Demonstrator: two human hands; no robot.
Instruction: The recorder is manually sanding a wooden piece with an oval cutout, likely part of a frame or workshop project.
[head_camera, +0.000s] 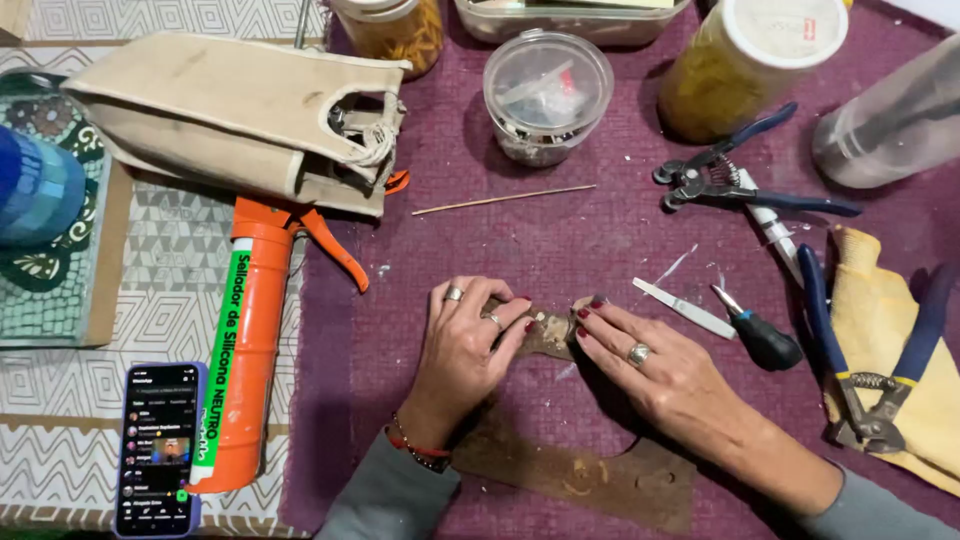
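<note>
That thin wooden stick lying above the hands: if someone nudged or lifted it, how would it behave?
The wooden stick looks slender and round, so it would probably roll on the purple cloth if nudged. It seems very light. Being so thin, it could likely snap if bent.

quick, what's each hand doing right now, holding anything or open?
Left hand: fingers curled, pinching the upper end of the brown curved piece.
Right hand: fingers extended, fingertips pressing the same piece; not a closed grip.

Caulking gun left of hands, pliers behind right.
</note>
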